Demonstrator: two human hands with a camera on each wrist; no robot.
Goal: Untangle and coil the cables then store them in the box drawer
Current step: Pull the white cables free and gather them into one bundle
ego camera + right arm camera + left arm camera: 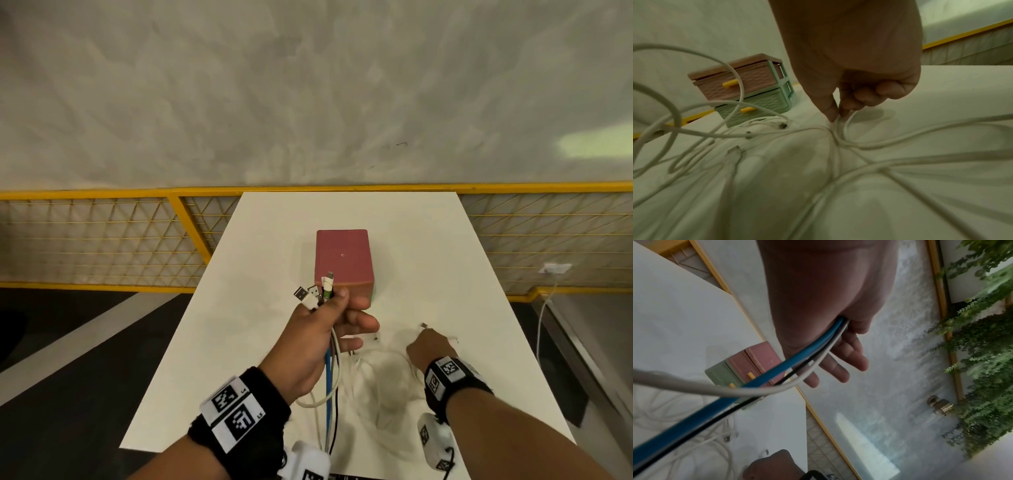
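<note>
My left hand [329,318] is raised above the table and grips a bundle of cables [330,377]: blue, black and white ones, with their plug ends [313,293] sticking up out of the fist. The blue cable [777,369] runs down from the palm. My right hand [428,346] is low on the table, thumb and forefinger pinching a white cable [836,128] in the loose tangle of white cables [756,146]. The box drawer [343,262] stands just beyond the left hand; it has a pink upper drawer [737,81] and a green lower drawer [754,105], both shut.
The white table [445,257] ends at a yellow mesh railing [102,236] behind it. Dark floor lies to the left, and a white lead [541,318] hangs from a socket at the right. Plants [982,353] show in the left wrist view.
</note>
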